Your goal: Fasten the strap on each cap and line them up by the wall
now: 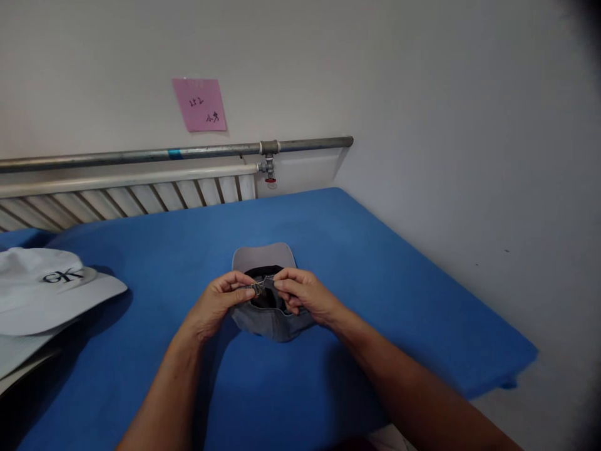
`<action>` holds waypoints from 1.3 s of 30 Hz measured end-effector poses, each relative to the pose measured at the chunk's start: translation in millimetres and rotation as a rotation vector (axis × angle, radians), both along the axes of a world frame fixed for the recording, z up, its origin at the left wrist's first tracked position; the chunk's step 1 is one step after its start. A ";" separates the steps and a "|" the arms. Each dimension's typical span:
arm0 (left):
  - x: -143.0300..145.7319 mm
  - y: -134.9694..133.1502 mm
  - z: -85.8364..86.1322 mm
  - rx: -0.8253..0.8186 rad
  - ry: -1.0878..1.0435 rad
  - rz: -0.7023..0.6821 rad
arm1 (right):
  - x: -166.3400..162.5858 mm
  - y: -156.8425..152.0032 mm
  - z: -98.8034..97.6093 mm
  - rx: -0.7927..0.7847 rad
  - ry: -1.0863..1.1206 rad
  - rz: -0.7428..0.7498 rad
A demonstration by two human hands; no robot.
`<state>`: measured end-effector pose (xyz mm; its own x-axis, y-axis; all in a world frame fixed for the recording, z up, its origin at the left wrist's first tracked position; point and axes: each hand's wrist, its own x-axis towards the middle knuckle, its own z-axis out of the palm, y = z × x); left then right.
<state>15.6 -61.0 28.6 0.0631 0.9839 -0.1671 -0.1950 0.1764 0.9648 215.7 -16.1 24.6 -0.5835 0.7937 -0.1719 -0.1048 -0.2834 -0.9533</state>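
Observation:
A grey cap (270,322) lies upside down on the blue cloth (366,263), its brim pointing away from me. My left hand (220,304) pinches the metal buckle (258,287) of the back strap. My right hand (303,294) grips the strap beside the buckle, fingers curled over the cap's rear edge. Both hands are closed, and the cap's dark inside shows between them.
A stack of white caps (42,294) with a black logo sits at the left edge. Behind the table run a white radiator (141,194) and a metal pipe (188,151) with a small valve. A pink note (200,104) is stuck on the wall. The table's right edge drops off near the wall.

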 end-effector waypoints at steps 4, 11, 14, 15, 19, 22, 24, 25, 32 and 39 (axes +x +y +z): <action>1.1 -1.3 1.2 0.007 -0.005 0.004 | -0.9 0.1 0.4 -0.055 0.010 0.017; 3.2 -1.1 1.7 0.022 -0.010 0.001 | -2.6 -1.7 0.2 -0.114 0.028 0.037; 2.7 -1.0 -0.4 0.019 -0.008 -0.005 | -2.9 -3.0 1.5 -0.124 0.034 0.048; 2.4 -0.8 -1.3 0.018 -0.005 -0.005 | -3.1 -3.6 2.0 -0.126 0.036 0.059; 1.8 -0.4 -3.5 0.021 0.007 -0.016 | -3.9 -5.2 3.0 -0.126 0.023 0.106; 2.4 -0.9 -3.1 0.023 0.002 -0.037 | -4.2 -4.7 1.5 -0.110 0.018 0.126; 3.0 -1.4 -2.5 0.019 -0.005 -0.052 | -4.0 -3.7 0.2 -0.092 0.011 0.147; 3.3 -1.5 -2.3 0.016 -0.009 -0.062 | -3.8 -3.0 -0.4 -0.083 0.005 0.160; 3.0 -2.5 -2.0 0.008 0.012 -0.120 | -2.0 -0.3 -0.8 -0.050 -0.008 0.248; 3.3 -2.6 -2.5 -0.017 0.010 -0.153 | -3.3 -0.6 2.0 -0.059 -0.052 0.280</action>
<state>18.9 -63.6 26.1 0.2102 0.9601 -0.1847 -0.1547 0.2192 0.9633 212.4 -16.7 26.6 -0.7680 0.5904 -0.2483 0.0337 -0.3499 -0.9362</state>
